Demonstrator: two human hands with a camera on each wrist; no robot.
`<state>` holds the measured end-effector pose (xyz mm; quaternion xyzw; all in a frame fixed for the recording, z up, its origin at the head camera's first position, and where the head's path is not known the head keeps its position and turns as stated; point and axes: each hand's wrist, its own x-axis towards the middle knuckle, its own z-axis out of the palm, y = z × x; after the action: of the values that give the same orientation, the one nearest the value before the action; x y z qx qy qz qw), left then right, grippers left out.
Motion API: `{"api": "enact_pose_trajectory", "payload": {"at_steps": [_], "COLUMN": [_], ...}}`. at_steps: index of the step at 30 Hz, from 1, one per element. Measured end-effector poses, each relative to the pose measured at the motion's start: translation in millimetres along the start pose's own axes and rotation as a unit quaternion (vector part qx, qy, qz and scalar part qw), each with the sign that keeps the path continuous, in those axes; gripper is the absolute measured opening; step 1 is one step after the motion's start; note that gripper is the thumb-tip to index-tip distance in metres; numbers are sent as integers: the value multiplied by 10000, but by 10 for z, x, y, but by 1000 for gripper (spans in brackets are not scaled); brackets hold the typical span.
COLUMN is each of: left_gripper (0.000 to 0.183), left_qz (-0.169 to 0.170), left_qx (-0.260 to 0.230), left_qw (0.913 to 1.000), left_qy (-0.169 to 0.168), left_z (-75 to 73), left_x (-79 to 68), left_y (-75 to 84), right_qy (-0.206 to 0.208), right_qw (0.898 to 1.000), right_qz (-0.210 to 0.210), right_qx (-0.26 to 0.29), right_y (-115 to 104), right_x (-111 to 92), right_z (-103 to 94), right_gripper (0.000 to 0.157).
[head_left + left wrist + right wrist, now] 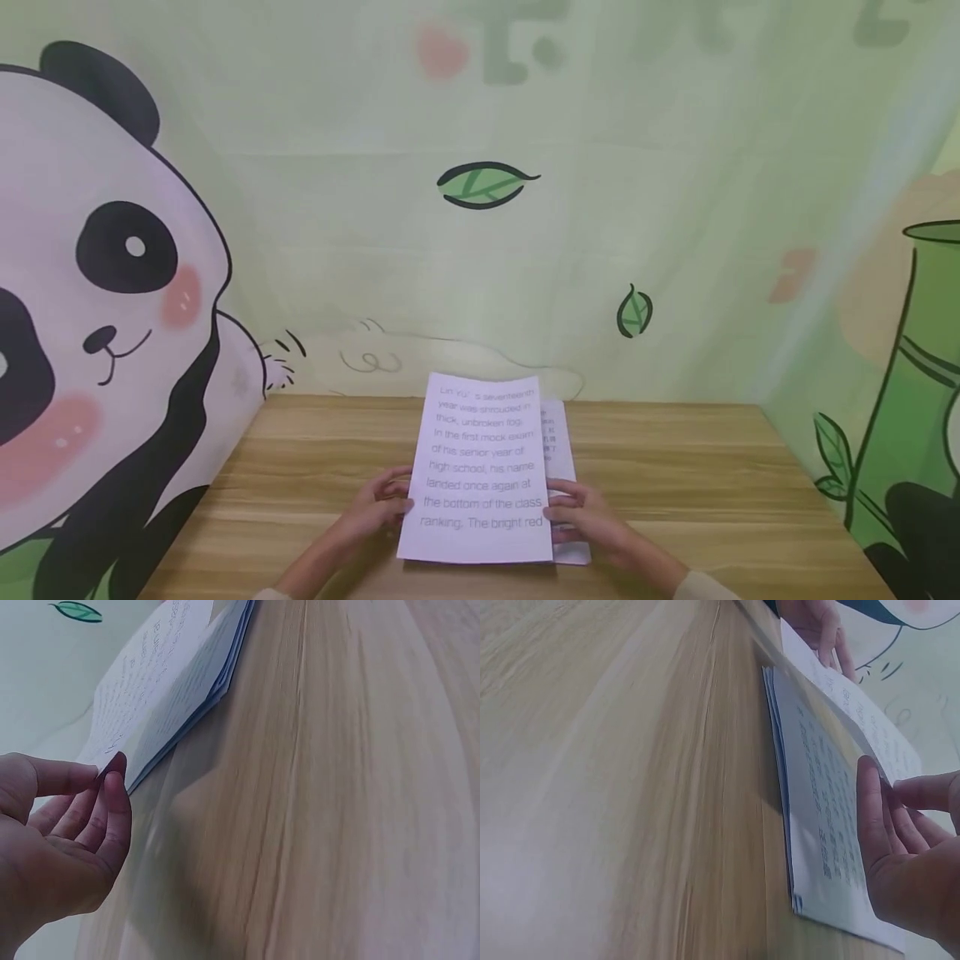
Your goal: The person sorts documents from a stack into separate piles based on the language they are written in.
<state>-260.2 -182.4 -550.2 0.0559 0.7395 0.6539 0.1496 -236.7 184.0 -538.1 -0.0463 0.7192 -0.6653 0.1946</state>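
Observation:
A white sheet of paper [483, 471] with large printed English text is held up over the table, tilted toward the head camera. My left hand [381, 502] pinches its left edge between thumb and fingers. At the opposite edge, my right hand [588, 515] pinches the sheet the same way. Beneath it lies a stack of printed papers [832, 817], its layered edges showing in both wrist views. In the head view the raised sheet hides most of that stack; only a strip shows on the right.
The stack rests on a wood-grain table [675, 458]. Behind the table's far edge hangs a pale green backdrop cloth [360, 217] printed with a panda [112, 250], leaves and bamboo.

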Motion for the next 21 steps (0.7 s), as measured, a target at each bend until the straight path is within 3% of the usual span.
{"api": "enact_pose_trajectory", "payload": {"at_steps": [9,21], "left_gripper": [65,60], "left_qz": [151,-84], "left_qx": [-121,151], "left_qw": [9998,9978], "left_qy": [16,637], "left_z": [-253,-590], "left_x": [-114,-265], "left_y": [-42,-5], "right_qy": [-205,-123], "right_qw": [9994,9986], "right_qz": [-50,118], "right_qx": [260,500], "right_y": [-55,-90], "right_x": [150,430], "right_z": [221,588], "right_gripper": [67,71]}}
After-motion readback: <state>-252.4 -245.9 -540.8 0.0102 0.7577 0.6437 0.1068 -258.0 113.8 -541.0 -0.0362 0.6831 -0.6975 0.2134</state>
